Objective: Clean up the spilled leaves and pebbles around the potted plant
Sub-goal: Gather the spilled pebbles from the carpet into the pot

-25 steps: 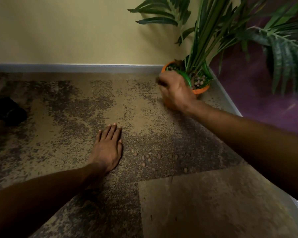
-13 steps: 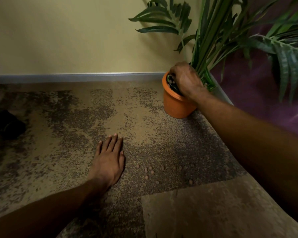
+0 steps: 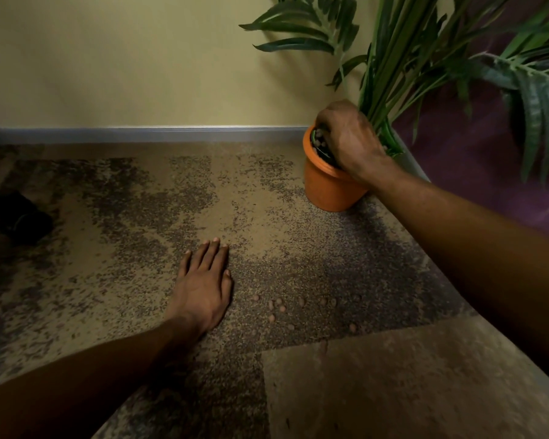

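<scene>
At the left edge of the frame a dark object (image 3: 16,217) is lying on the carpet (image 3: 133,236), with bare carpet between. Our left hand (image 3: 203,286) is still pressing flat, fingers spread. Pebbles (image 3: 281,308) are lying just right of it. Our right hand (image 3: 349,137) is staying in the orange pot (image 3: 330,188) in the wall corner; we cannot tell its grip.

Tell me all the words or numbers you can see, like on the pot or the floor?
There are none to read. The orange pot has plain sides, and the carpet and yellow wall show no writing. The dark thing at the left edge is too dim to tell.
</scene>
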